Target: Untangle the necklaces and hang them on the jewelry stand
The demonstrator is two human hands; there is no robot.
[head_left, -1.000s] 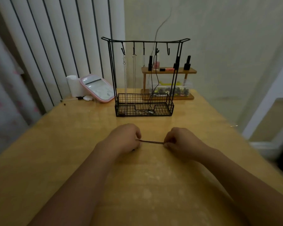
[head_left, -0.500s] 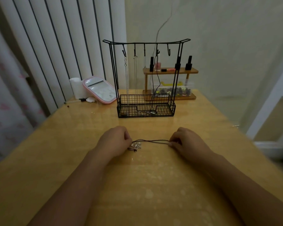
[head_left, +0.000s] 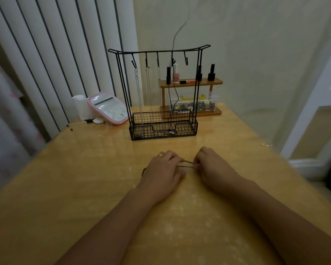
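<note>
Presently we note one black cord necklace (head_left: 188, 164) lying left-to-right on the desk (head_left: 65, 178), pinched between left hand (head_left: 163, 173) and right hand (head_left: 213, 167); four necklaces hang on the jewelry stand (head_left: 159, 92).

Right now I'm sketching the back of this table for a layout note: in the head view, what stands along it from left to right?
White cup → pink-rimmed mirror → black wire jewelry stand → wooden shelf with nail polish bottles, partly behind the stand's right side.
</note>
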